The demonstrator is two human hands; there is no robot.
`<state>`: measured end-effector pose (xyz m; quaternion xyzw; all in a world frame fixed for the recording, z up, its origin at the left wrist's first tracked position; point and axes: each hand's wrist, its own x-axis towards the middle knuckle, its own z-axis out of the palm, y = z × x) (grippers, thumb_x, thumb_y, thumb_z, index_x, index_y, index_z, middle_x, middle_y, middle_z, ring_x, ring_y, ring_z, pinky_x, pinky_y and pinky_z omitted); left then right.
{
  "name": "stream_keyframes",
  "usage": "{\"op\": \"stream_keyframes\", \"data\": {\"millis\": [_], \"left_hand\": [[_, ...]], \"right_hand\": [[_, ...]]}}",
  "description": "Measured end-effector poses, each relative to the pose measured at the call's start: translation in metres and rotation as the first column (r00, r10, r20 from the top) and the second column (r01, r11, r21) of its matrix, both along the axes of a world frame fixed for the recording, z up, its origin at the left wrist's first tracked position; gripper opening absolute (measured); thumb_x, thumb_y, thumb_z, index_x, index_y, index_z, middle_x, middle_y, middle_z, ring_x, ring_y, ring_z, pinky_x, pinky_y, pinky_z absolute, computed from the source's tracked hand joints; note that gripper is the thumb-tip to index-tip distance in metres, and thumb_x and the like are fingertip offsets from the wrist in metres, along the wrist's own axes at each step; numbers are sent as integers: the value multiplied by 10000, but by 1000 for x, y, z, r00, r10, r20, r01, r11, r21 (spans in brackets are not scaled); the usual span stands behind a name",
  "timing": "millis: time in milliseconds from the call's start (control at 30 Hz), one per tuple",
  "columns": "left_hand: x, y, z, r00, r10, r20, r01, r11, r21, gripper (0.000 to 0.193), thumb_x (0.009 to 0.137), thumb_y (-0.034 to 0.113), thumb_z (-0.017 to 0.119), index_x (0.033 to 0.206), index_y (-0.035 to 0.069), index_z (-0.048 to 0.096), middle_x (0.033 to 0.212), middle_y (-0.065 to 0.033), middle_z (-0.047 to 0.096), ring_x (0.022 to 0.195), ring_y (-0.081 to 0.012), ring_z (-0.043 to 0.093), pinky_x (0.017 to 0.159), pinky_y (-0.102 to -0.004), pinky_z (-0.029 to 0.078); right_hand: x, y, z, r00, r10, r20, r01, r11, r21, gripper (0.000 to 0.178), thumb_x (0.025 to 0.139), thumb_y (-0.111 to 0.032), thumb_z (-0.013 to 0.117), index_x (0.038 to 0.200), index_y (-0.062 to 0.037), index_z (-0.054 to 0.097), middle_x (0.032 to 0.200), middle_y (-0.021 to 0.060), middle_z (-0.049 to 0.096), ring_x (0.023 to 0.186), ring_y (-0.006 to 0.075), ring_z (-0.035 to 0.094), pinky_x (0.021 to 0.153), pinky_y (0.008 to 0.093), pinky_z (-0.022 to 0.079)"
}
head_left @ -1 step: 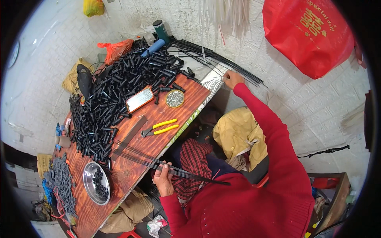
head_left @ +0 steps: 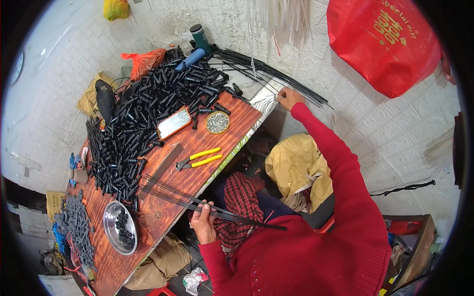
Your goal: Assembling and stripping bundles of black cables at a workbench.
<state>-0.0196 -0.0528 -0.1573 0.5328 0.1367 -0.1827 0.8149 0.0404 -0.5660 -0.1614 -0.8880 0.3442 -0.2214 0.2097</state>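
Observation:
My left hand is closed around a loose bundle of thin black rods, held over the table's near edge. The rods' far ends fan out above the wooden table, and their near ends reach toward my red sweater. Out at the table's far right corner, my right hand has its fingers pinched at the end of a thin black rod. That rod lies beside a pile of long black rods along the wall. What exactly sits between those fingertips is partly hidden.
Black plastic tubes heap across the table's back. Nearer lie yellow-handled pliers, a dish of small metal pieces, an orange-rimmed tray, a dark flat bar and a metal bowl holding black parts. Grey pieces pile at left.

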Motion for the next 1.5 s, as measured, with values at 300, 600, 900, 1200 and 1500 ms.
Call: {"op": "stream_keyframes", "data": {"millis": [300, 600, 900, 1200, 1500], "left_hand": [[-2, -1, 2, 1000, 12, 2, -12, 1000, -3, 220, 885, 78, 661, 1091, 10, 622, 983, -115, 684, 778, -143, 662, 657, -251, 557], [-4, 1, 2, 1000, -12, 29, 12, 1000, -17, 213, 891, 89, 657, 1090, 24, 619, 979, -106, 686, 744, -122, 645, 607, -228, 531], [-18, 3, 7, 1000, -6, 27, 7, 1000, -28, 236, 893, 100, 656, 1115, 35, 610, 994, -91, 684, 748, -115, 633, 648, -239, 520], [-22, 5, 7, 997, -6, 72, 11, 998, -59, 293, 896, 79, 638, 1169, -9, 575, 1029, -120, 670, 802, -136, 625, 715, -265, 529], [-35, 10, 17, 991, -19, 131, 32, 994, -101, 260, 875, 104, 678, 1103, -11, 626, 972, -107, 693, 803, -117, 651, 723, -249, 550]], "right_hand": [[10, -3, 26, 950, 0, 313, -27, 996, 83, 229, 846, -290, 602, 978, -121, 683, 935, 136, 689, 884, 318, 654, 775, 403, 496], [11, 24, 77, 699, 98, 708, -382, 888, 255, 175, 896, -121, 570, 1033, -37, 639, 881, 43, 665, 746, 114, 592, 688, 250, 472], [-35, 61, 135, 689, 16, 725, -507, 725, 466, 242, 920, -136, 574, 1133, -28, 607, 888, 19, 631, 717, 60, 552, 668, 205, 473], [-133, 141, 154, 779, 58, 624, -625, 137, 768, 319, 913, -153, 554, 1202, -22, 519, 844, -18, 494, 737, 80, 466, 655, 213, 392], [-186, 251, 109, 822, 254, 510, -531, 15, 847, 283, 845, -184, 627, 1078, -36, 569, 845, 50, 582, 714, 105, 543, 636, 223, 437]]}}
